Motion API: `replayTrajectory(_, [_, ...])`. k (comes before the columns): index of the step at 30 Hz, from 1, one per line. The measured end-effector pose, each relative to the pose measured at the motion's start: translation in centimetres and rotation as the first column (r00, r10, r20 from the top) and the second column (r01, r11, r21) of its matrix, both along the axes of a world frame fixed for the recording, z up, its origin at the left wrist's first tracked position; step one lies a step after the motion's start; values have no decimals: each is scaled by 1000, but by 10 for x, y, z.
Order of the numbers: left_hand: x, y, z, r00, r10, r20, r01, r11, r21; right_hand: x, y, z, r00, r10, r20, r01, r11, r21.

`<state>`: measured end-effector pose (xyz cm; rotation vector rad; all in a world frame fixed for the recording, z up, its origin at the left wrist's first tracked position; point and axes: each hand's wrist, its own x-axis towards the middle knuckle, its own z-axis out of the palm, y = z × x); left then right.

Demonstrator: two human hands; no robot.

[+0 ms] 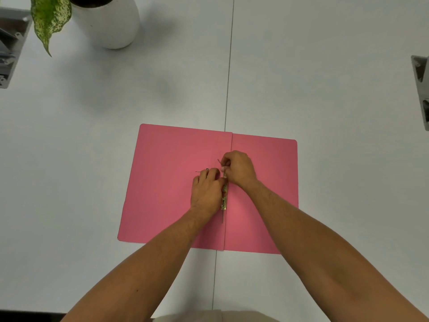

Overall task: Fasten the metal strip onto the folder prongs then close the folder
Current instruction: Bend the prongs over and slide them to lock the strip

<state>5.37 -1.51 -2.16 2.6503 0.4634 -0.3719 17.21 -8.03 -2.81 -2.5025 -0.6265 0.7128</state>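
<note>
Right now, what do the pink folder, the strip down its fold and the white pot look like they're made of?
Folder: thin card, matte; it lies flat with a crisp fold and no shine. Strip: seemingly metal, brass-toned, glinting beside the left hand and right hand. Pot: perhaps ceramic or plastic, smooth matte white; its look leaves that open.

Table (pixel 325 89) open around folder (pixel 162 194); plant pot (pixel 111 22) far left, well apart.
</note>
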Motion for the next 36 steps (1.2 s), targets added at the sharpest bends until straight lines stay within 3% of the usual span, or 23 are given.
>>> replayTrajectory(10, [-1,0,-1,1000,10,-2,-10,1000,-3,-8,-10,-8,925,-354,-140,371,922,116])
replayTrajectory(17, [0,-1,-1,1000,5,-8,-5,1000,-7,-4,-6,-4,963,-243,-120,253,964,79])
replayTrajectory(26, [0,1,-3,1000,8,-4,-8,1000,-4,-3,-12,-9,874,-427,-230,457,885,92])
replayTrajectory(36, [-1,1,-2,1000,1,-7,-1,1000,-3,1,-15,-8,878,-404,-257,442,891,107])
